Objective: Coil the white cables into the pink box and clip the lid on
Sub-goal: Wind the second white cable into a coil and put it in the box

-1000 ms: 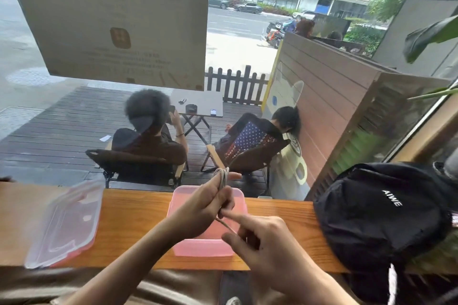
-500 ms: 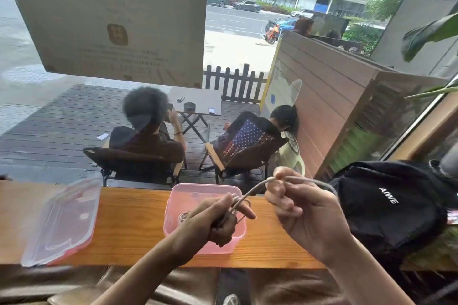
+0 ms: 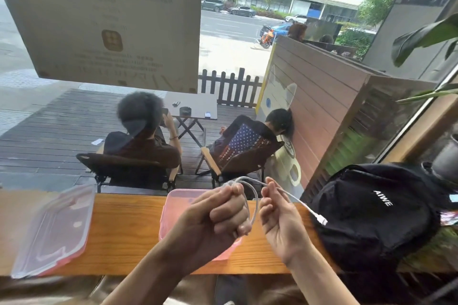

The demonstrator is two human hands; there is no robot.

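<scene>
The pink box (image 3: pixel 173 205) stands open on the wooden counter (image 3: pixel 124 225), mostly hidden behind my left hand. My left hand (image 3: pixel 218 215) is a fist above the box, closed around loops of a white cable (image 3: pixel 252 195). One loop hangs out beside its fingers. My right hand (image 3: pixel 277 215) pinches the same cable just to the right. The cable's free end with its white plug (image 3: pixel 321 220) sticks out to the right over the black bag. The clear lid (image 3: pixel 54 228) with pink clips lies at the counter's left end.
A black backpack (image 3: pixel 376 213) sits on the counter right of my hands. A window rises behind the counter; outside, two people sit in chairs on a deck. A large paper sign hangs on the glass at upper left.
My left hand has risen above the box with more cable gathered in it. My right hand came in close beside it, and the plug end now trails to the right.
</scene>
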